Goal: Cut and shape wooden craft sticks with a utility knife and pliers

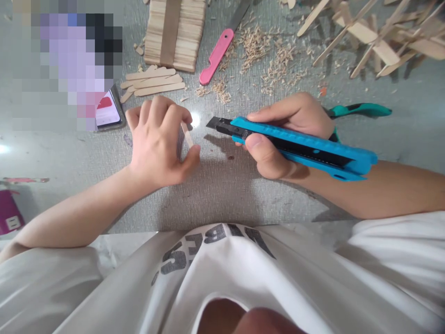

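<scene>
At the left edge of the frame, low down, sits a purple box (10, 213), with a thin pink strip (26, 180) just above it. A phone (110, 111) lies in the upper left, partly hidden by a pixelated patch. Right of it are some loose craft sticks (158, 84), then a banded bundle of sticks (191, 39) at the top, a pink-handled blade (217, 58) lying slantwise, and scattered wood shavings (255, 44). A teal-handled tool (363, 110) lies right of centre, partly covered by the right hand, and crossed sticks (377, 41) fill the upper right corner. The left hand (156, 137), left of centre, is palm down with fingers arched — a short stick piece (187, 135) is pinched between thumb and forefinger. The right hand (301, 116), right of centre, is wrapped around a blue cutter (313, 138), thumb along its near side — its blade tip points left toward the stick piece, near but apart from it.
</scene>
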A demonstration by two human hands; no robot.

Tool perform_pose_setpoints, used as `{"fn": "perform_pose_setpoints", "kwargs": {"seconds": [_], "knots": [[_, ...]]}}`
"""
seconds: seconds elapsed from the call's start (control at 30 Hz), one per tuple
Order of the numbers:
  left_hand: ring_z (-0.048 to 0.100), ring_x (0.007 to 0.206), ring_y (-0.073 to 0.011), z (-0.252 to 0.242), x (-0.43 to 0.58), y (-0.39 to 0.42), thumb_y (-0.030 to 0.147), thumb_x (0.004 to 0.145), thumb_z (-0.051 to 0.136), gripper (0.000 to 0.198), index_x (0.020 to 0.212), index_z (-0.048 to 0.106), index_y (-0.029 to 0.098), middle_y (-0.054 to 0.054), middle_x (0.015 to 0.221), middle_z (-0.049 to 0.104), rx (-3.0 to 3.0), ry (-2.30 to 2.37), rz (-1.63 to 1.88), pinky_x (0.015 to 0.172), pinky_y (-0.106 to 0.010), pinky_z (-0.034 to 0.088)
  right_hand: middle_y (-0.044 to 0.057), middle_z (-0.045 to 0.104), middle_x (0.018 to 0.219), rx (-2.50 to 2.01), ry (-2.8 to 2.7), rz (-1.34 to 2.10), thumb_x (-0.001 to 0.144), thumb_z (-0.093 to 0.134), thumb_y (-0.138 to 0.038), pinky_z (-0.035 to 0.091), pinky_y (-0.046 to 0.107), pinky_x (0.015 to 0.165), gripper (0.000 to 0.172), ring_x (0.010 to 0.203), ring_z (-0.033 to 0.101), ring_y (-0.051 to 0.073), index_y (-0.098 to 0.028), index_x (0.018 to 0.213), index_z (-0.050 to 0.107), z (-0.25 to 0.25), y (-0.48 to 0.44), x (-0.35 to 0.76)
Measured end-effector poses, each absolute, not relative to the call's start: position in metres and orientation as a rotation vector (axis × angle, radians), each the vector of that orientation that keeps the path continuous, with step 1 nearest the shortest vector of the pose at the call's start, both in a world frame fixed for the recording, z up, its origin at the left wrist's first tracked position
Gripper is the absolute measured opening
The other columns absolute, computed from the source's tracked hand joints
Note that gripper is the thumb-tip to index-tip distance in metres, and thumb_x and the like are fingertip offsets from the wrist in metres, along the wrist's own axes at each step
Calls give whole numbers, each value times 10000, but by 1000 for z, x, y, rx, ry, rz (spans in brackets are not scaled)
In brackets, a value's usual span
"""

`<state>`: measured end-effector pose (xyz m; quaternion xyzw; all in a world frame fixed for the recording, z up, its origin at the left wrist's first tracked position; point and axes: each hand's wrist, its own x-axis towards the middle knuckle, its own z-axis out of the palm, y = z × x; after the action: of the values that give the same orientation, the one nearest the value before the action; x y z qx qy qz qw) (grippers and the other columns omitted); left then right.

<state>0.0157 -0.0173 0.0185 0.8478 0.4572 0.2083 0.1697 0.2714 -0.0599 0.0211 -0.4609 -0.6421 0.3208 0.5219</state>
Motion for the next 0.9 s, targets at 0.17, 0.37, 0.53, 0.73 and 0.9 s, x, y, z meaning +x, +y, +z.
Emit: {"fn": "perform_pose_setpoints", "kwargs": {"seconds": [0.17, 0.37, 0.53, 0.73, 0.9], "knots": [[507, 1286, -494, 22, 21, -28, 458, 823, 772, 448, 1169, 596, 235, -177, 1298, 616, 2418, 1325, 360, 1087, -658, 303, 32, 783, 808, -1180, -1592, 762, 925, 806, -609, 606, 481, 572, 292, 672, 718, 274, -348, 1043, 745, 21, -60, 274], [499, 1293, -485, 8, 19, -23, 707, 835, 813, 639, 1228, 613, 244, -176, 1317, 624, 2399, 1360, 445, 1136, -679, 285, 16, 776, 790, -1158, -1708, 801, 985, 744, -493, 579, 469, 532, 167, 593, 678, 243, -332, 1027, 737, 27, -60, 269], [506, 1297, -476, 6, 19, -24, 784, 816, 826, 738, 1288, 616, 257, -174, 1318, 633, 2386, 1375, 504, 1142, -670, 305, 20, 761, 761, -1166, -1807, 673, 995, 734, -507, 575, 436, 522, 190, 613, 684, 242, -319, 1018, 741, 19, -59, 264], [523, 1288, -486, 9, 22, -28, 785, 827, 817, 733, 1292, 609, 259, -174, 1317, 629, 2417, 1431, 482, 1115, -670, 324, 12, 753, 758, -1159, -1854, 690, 998, 727, -551, 557, 411, 537, 222, 627, 676, 234, -332, 1036, 727, 6, -60, 263], [511, 1311, -488, 5, 22, -28, 793, 821, 818, 734, 1275, 609, 256, -171, 1321, 625, 2403, 1412, 525, 1126, -665, 322, 11, 752, 755, -1185, -1892, 670, 995, 724, -517, 562, 409, 549, 197, 578, 633, 222, -327, 1045, 729, 13, -61, 262]]}}
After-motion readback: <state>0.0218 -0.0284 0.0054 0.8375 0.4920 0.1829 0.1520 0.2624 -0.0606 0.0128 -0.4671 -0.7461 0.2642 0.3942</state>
